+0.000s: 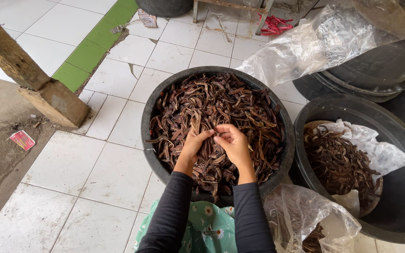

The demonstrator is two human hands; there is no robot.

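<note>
Head view: my left hand and right hand pinch one curled, brown dry pod over a black tub heaped with pods.

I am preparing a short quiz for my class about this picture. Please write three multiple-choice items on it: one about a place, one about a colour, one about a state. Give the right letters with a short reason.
1. Where do both hands work?
A. over the big black tub of dried brown pods
B. over the wooden post
C. on the red wrapper

2. What colour is the strip of tiles across the white floor?
A. blue
B. green
C. yellow

3. How full is the tub at the right side?
A. heaped to the rim
B. empty
C. partly filled, pods lying on white paper

Answers:
1 A: the left hand and right hand meet over the pods in the middle tub.
2 B: the tile strip is green.
3 C: the right tub holds a low pile on paper.
</note>
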